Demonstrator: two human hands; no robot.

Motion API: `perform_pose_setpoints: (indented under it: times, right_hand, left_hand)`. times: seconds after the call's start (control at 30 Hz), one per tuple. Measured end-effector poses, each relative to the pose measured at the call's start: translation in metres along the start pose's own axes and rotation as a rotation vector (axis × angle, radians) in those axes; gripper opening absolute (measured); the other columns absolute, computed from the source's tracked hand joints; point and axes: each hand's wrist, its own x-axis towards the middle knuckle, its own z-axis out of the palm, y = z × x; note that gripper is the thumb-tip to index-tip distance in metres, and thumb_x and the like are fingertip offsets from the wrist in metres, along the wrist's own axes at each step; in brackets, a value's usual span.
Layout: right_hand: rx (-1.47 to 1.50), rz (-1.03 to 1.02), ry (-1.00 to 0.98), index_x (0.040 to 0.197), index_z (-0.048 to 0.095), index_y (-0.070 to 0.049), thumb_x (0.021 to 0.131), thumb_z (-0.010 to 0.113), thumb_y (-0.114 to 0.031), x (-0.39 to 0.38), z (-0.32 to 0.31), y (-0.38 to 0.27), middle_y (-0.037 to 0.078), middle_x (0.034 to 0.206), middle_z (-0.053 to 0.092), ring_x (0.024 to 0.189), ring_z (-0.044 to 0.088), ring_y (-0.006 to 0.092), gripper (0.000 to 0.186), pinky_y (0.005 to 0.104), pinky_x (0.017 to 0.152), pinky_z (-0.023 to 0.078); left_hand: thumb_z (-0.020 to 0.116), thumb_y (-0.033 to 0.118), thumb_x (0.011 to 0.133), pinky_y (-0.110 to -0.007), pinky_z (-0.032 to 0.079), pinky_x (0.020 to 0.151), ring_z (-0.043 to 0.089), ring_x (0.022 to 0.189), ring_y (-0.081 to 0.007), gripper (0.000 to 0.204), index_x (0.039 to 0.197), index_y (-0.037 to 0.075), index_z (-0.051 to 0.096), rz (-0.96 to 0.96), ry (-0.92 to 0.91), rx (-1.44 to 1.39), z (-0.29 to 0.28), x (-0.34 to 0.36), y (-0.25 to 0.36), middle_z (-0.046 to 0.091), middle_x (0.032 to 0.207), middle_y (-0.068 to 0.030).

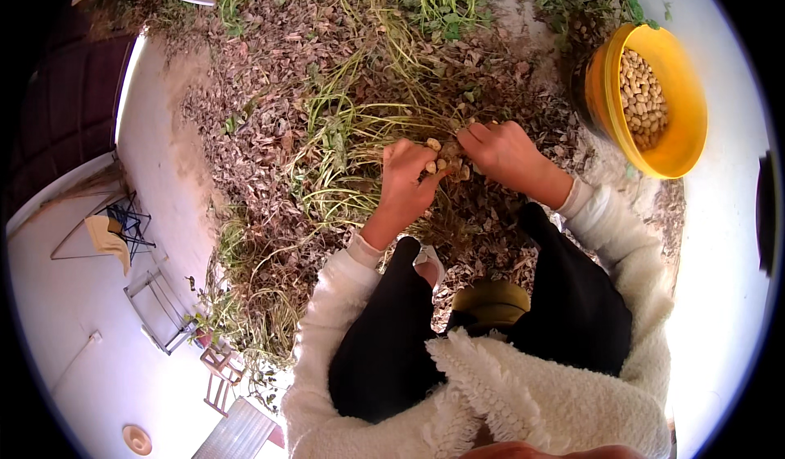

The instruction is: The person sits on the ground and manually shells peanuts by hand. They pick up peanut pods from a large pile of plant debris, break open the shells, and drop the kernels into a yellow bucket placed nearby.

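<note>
Your left hand is curled around a cluster of peanut pods at the base of the green-stemmed peanut plants. Your right hand bends its fingers over the cluster's far side; you cannot tell what they pinch. Up to the right, a yellow bucket holds loose peanuts.

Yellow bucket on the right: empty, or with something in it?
Not empty: peanuts show inside the yellow bucket, below its rim; how deep they go, I cannot tell.
</note>
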Motion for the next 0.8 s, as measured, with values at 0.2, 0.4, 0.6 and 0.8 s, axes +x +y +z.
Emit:
perform_pose_setpoints:
  times: [0.2,0.4,0.6,0.8]
  right_hand:
    - [-0.044,0.019,-0.076,0.08,0.054,-0.001,0.069,0.063,-0.005,0.0,0.01,0.001,0.011,0.071,0.058,0.06,0.064,0.0261,0.014,0.0357,0.05,0.049]
    - [-0.018,0.015,-0.083,0.077,0.056,-0.001,0.068,0.064,-0.005,0.006,0.009,0.0,0.012,0.072,0.06,0.061,0.064,0.027,0.013,0.0352,0.052,0.05]
    - [-0.159,0.014,-0.011,0.074,0.057,-0.005,0.072,0.063,-0.008,0.013,0.028,0.021,0.009,0.067,0.058,0.053,0.061,0.0262,0.007,0.0365,0.047,0.048]
    - [0.925,0.533,-0.078,0.065,0.049,-0.007,0.086,0.055,-0.016,0.03,0.009,0.055,-0.001,0.057,0.049,0.047,0.041,0.0055,0.024,0.0246,0.037,0.027]
  left_hand:
    - [0.078,0.005,0.069,-0.036,0.032,0.078,0.051,0.077,-0.0242,0.022,0.082,0.004,0.061,0.062,0.0,0.046,0.008,-0.004,-0.008,0.059,0.078,-0.0048]
    - [0.078,0.005,0.069,-0.036,0.033,0.079,0.051,0.077,-0.0246,0.021,0.08,0.004,0.061,0.039,-0.005,0.059,0.006,-0.001,-0.004,0.059,0.077,-0.0047]
    - [0.078,0.005,0.07,-0.036,0.034,0.078,0.051,0.077,-0.0247,0.02,0.079,0.005,0.061,0.085,0.047,0.023,0.005,0.008,-0.005,0.059,0.078,-0.0051]
    - [0.077,0.007,0.071,-0.036,0.036,0.079,0.051,0.081,-0.024,0.022,0.086,0.004,0.061,-0.025,-0.007,-0.021,0.006,0.002,-0.009,0.056,0.081,-0.0052]
